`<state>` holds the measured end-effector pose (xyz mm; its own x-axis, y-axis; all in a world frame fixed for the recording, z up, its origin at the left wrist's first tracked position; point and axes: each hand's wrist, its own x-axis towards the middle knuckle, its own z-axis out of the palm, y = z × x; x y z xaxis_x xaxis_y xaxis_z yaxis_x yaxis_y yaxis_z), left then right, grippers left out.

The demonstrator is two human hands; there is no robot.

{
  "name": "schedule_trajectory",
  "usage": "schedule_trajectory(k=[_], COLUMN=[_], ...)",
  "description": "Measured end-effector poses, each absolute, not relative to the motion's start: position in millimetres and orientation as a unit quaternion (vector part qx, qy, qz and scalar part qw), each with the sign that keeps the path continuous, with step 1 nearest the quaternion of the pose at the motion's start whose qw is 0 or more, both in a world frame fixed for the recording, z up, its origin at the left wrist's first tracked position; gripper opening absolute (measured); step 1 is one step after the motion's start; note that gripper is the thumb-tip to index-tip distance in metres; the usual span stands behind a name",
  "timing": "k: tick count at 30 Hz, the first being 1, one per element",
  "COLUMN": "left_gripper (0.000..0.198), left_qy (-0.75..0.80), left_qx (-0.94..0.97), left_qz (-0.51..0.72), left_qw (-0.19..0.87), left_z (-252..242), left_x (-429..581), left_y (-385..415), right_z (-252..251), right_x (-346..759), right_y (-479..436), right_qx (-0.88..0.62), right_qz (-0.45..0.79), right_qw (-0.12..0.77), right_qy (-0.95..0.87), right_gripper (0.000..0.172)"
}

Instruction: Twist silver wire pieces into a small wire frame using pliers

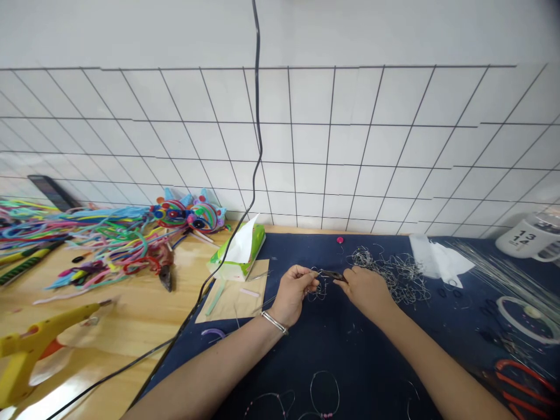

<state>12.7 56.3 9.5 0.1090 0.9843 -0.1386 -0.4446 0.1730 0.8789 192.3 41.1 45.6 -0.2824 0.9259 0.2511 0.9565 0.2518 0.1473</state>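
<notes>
Near the middle of the dark blue mat (pixel 350 350), my left hand (pixel 296 291) pinches a thin piece of silvery wire (pixel 318 290) between thumb and fingers. Curled loops of wire hang just below the fingertips. My right hand (pixel 367 290) is closed around small dark pliers (pixel 332 275), whose jaws point left and meet the wire beside my left fingertips. Whether the jaws are gripping it is too small to tell. A tangled heap of wire pieces (pixel 394 274) lies just beyond and right of my right hand. Beaded wire loops (pixel 324 396) rest at the front.
Left are a tissue pack (pixel 240 256), a yellow glue gun (pixel 48 344), coloured pipe cleaners (pixel 109 227) and two striped crafts (pixel 188 213). A black cable (pixel 258 116) hangs in front. Right are straight wires (pixel 507 274), a white mug (pixel 529 236) and red-handled scissors (pixel 525 382).
</notes>
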Motion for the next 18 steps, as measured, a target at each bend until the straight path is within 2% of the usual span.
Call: schedule_trajectory(k=[18], left_gripper=[0.019], left_qy=[0.409], left_qx=[0.4], left_qz=[0.513], left_qw=[0.64], left_z=[9.0], left_x=[10.7], left_y=[58.0], right_z=[47.9], right_x=[193.2], right_y=[41.1], right_qx=[-0.567], right_qz=[-0.189], right_qw=[0.084], right_qy=[-0.798], right_gripper=[0.027])
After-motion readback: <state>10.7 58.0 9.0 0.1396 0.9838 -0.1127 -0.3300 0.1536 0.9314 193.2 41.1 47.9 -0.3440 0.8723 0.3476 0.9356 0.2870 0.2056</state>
